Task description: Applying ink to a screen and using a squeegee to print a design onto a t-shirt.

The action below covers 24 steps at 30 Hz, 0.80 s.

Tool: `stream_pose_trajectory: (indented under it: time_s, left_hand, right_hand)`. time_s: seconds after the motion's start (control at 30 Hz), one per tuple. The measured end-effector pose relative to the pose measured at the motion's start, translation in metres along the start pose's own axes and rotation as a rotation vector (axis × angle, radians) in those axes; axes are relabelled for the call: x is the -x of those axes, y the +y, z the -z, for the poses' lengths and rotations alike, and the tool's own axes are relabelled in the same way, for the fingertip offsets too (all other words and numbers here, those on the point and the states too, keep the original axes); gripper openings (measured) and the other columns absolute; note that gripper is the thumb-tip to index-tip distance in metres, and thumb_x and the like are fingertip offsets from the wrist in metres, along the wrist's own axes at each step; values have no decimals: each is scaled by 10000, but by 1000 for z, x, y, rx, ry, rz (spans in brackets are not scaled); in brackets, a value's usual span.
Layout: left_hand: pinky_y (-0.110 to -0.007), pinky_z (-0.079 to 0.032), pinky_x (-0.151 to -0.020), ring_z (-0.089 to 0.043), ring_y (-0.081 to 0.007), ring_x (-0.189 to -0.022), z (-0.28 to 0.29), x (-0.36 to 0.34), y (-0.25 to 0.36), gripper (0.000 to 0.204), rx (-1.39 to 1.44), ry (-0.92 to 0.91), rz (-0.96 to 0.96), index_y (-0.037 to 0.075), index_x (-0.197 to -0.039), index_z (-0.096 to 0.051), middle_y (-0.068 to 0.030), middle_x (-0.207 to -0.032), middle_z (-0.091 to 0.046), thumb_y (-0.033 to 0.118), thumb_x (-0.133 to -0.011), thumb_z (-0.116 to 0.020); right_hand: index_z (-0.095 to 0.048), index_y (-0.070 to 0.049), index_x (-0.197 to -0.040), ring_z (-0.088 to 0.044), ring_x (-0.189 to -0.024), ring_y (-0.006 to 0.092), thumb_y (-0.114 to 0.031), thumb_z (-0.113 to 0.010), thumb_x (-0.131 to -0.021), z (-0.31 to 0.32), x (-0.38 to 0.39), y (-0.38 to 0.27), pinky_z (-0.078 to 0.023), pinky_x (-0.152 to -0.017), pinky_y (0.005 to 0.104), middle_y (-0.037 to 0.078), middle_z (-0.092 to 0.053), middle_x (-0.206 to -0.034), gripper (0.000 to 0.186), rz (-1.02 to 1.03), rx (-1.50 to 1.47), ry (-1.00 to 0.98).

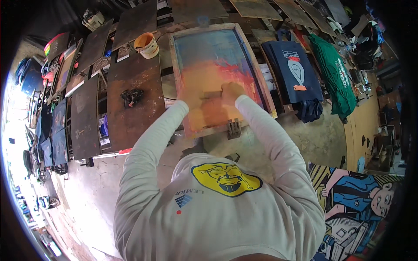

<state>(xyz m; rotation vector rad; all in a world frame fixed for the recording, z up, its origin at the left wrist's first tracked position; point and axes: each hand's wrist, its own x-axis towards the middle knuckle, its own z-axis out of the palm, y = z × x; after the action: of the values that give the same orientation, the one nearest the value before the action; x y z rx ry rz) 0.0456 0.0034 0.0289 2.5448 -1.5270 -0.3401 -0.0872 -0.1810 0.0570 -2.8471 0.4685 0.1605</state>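
A wooden-framed printing screen [176, 61] lies in front of me, its mesh [213, 48] stained blue at the far end and red and orange nearer. Across the near half of the mesh, my left hand [192, 96] and my right hand [232, 93] grip a squeegee [212, 94] from both ends. Its short brownish bar shows between them, and the rest is hard to make out. The right fingers are curled closed; the left hand is slightly blurred against the orange mesh. A metal hinge clamp [234, 128] sits at the screen's near edge.
On the dark board [135, 78] to the left lie a dark crumpled rag [132, 98] and an ink-stained bucket [146, 45]. Right of the screen are navy printed bags [291, 71] and green printed bags [334, 74]. More boards [198, 11] line the far side. A painted panel [357, 204] stands at lower right.
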Motion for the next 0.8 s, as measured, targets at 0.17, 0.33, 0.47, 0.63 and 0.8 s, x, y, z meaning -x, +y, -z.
stream_pose_trajectory:
  time_s: [0.17, 0.33, 0.47, 0.63, 0.8]
  left_hand:
    - [-492, -527, -796, -673, -368, -929, 52, -53, -20, 511, 191, 246, -146, 110, -937, -705, -161, -956, -709, 593, -772, -686]
    - [-464, -536, -821, -679, -348, -947, 49, -52, -37, 492, 209, 232, -105, 99, -959, -705, -147, -990, -710, 561, -791, -678]
    - [-467, -550, -773, -691, -346, -881, -7, -7, -34, 463, 91, 106, -40, 91, -962, -700, -146, -987, -707, 525, -804, -668]
    - [-472, -552, -741, -691, -362, -833, -3, 14, -16, 443, 269, -43, 48, 80, -952, -691, -158, -934, -702, 496, -798, -686]
    - [-467, -547, -757, -684, -374, -852, 46, -43, -45, 442, 218, 407, -242, 87, -902, -708, -178, -875, -705, 507, -765, -726]
  right_hand:
    - [-708, -77, -898, -688, -887, 416, -244, -589, -805, -5, -87, 21, -547, -820, 499, 240, -702, -923, 225, -9, 68, 90]
    - [-696, -77, -859, -688, -873, 407, -218, -609, -787, -21, -101, 11, -541, -790, 513, 235, -702, -900, 181, -77, 30, 44]
    - [-706, -77, -917, -693, -916, 378, -256, -674, -759, -16, -44, -13, -555, -826, 480, 196, -716, -944, 241, -70, 63, -161]
    - [-683, -99, -804, -678, -810, 404, -200, -623, -747, -16, -20, -7, -541, -773, 500, 201, -693, -805, 131, 20, -18, -159]
    - [-735, -56, -905, -685, -946, 365, -358, -675, -798, 9, -101, 7, -546, -842, 459, 202, -712, -974, 326, 42, 97, -182]
